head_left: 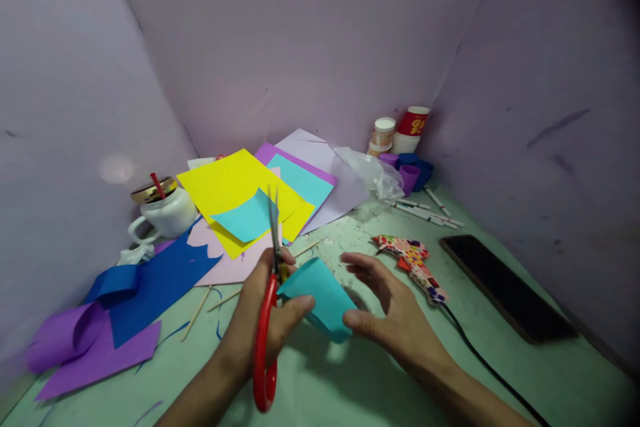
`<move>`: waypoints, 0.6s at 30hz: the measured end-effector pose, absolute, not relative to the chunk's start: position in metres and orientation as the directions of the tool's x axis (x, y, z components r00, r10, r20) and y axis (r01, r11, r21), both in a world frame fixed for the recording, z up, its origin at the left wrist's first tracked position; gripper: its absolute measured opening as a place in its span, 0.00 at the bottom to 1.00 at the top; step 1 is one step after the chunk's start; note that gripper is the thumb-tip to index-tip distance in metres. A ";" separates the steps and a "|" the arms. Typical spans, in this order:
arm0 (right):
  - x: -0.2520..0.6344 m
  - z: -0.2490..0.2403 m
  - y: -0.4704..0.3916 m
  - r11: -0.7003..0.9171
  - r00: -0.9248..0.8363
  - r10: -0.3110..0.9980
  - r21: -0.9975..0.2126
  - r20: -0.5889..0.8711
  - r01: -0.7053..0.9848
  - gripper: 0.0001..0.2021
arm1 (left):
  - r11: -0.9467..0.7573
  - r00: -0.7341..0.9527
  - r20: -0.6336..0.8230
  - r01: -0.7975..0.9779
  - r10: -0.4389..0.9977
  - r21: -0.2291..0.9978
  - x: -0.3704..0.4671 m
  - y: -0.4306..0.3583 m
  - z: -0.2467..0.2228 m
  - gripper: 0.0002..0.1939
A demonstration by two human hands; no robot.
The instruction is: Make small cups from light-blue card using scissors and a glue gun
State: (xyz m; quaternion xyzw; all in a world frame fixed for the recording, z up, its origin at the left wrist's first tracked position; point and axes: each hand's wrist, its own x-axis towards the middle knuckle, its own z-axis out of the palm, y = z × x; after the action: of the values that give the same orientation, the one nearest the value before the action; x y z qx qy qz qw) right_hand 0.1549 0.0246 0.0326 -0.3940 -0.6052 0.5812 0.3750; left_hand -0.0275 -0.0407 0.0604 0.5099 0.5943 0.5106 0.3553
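Note:
A small folded or curled piece of turquoise paper [323, 297] is in my left hand [273, 313], its thumb pressed on the near face. Red-handled scissors [265, 340] run across the same hand, blades upward and slightly apart; how the fingers grip them is partly hidden. My right hand [383, 303] is at the paper's right side, fingers curved and spread, with the thumb at the lower right corner. Behind the hands lie a loose light-blue sheet [247, 217] and a yellow sheet [220, 177], which overlap other coloured paper.
Blue paper [155, 293] and purple paper [105, 360] lie at left, near a white mug [167, 213]. At right are a flowered glue gun [413, 263] with a black cord and a phone [505, 287]. White pens [425, 213] and paper cups [410, 130] stand farther back.

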 end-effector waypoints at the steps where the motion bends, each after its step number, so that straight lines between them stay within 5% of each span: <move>1: 0.155 0.035 0.025 0.010 -0.518 0.855 -0.997 -0.030 0.074 0.34 | -0.018 -0.188 0.072 0.274 0.979 0.962 -0.023 -0.043 0.062 0.18; 6: 0.147 0.036 0.021 -0.178 -0.765 0.600 -0.971 -0.234 0.157 0.18 | 0.090 -0.100 -0.047 0.482 0.994 0.872 -0.002 -0.050 0.065 0.17; 13: 0.148 0.022 0.032 -0.266 -0.716 0.672 -0.964 -0.189 0.006 0.09 | 0.029 -0.132 0.065 0.609 0.989 0.793 -0.015 -0.046 0.068 0.13; 18: 0.152 0.016 0.043 -0.304 -0.618 0.762 -0.950 -0.195 -0.074 0.08 | -0.133 0.023 0.176 0.752 0.984 0.646 -0.044 -0.054 0.071 0.15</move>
State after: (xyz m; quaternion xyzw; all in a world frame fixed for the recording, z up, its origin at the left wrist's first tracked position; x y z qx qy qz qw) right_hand 0.1519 0.0432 0.0156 -0.3324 -0.5174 0.7357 0.2838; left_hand -0.0442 -0.0536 0.0713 0.6891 0.6297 0.3031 0.1917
